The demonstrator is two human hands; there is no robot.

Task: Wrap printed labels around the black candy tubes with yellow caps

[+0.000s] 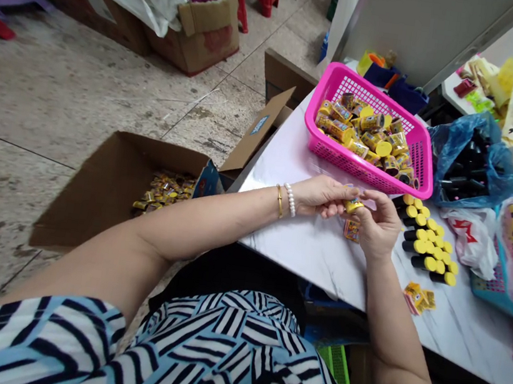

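Observation:
Over the white table, my left hand [319, 195] and my right hand [380, 226] meet at a small yellow-capped tube [353, 206]. Fingers of both hands are closed round it, hiding much of its body. Just below them a small printed label [352, 230] lies on the tabletop. To the right of my right hand stand several black tubes with yellow caps [429, 243], grouped in rows. Nearer the front edge is a small pile of yellow printed labels [419, 299]. Beyond my hands sits a pink basket [364, 163] filled with yellow-labelled tubes.
On the floor to the left, an open cardboard box [90, 195] holds many labelled tubes. A blue plastic bag [478, 158] with black pieces stands beyond the rows. A white bag [475, 236] and a blue basket [484, 288] are at the right of the marbled table [301, 242].

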